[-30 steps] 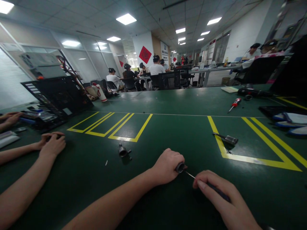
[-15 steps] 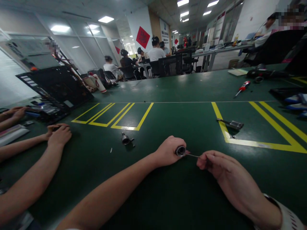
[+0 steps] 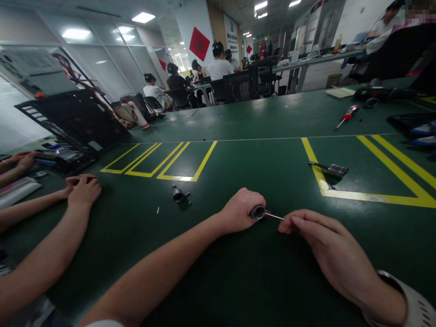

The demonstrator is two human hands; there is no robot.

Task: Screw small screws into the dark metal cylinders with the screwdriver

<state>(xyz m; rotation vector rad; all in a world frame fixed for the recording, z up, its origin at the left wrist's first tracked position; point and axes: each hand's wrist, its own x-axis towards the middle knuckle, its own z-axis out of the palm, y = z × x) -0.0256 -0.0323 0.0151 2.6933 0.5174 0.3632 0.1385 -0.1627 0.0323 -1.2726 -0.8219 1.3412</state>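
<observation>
My left hand (image 3: 240,210) is wrapped round a dark metal cylinder (image 3: 257,212), whose round hollow mouth faces me. Between the fingertips of my right hand (image 3: 318,234) is pinched a thin metal rod (image 3: 275,216); what its gripped end looks like is hidden. The rod reaches left to the right side of the cylinder's rim. Beyond my left forearm, a similar metal cup with a narrow stem (image 3: 177,194) rests on the green table (image 3: 245,163), beside several tiny metal pieces (image 3: 187,195).
A metal part with a shaft (image 3: 335,170) lies across yellow tape at right, with a red-handled screwdriver (image 3: 350,112) farther back. At left, a co-worker's hands (image 3: 83,188) are on the table near a black open case (image 3: 75,120). Several people sit in the background.
The rod's far end has shifted from inside the cylinder's mouth to its right rim. The cylinder has turned slightly in my left hand. My view has tilted a little.
</observation>
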